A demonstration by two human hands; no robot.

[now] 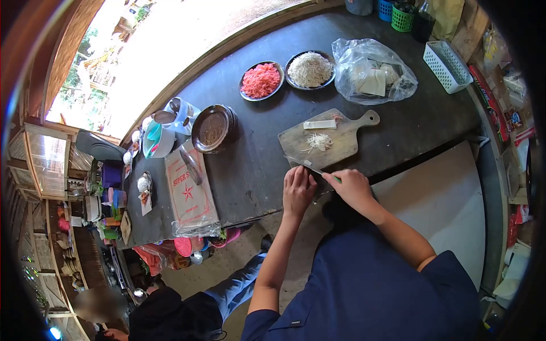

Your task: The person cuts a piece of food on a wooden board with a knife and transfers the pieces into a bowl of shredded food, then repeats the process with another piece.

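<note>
My right hand [352, 187] is wrapped around the green handle of a knife [314, 169], whose blade points left across the near edge of the wooden cutting board [344, 145]. Close by the blade is my left hand [300, 186], fingers bent and close together; what they hold, if anything, is hidden. A small white piece [307, 162] lies by the blade. Farther up the board sit a pile of thin white strips [319, 142] and a flat white block [319, 124].
Behind the board stand a plate of pink shreds [261, 81], a plate of white shreds [310, 70] and a clear plastic bag [375, 71]. Stacked brown plates [214, 129] and a cleaver [191, 166] on a printed package [190, 196] are leftward. Another person [176, 312] is at lower left.
</note>
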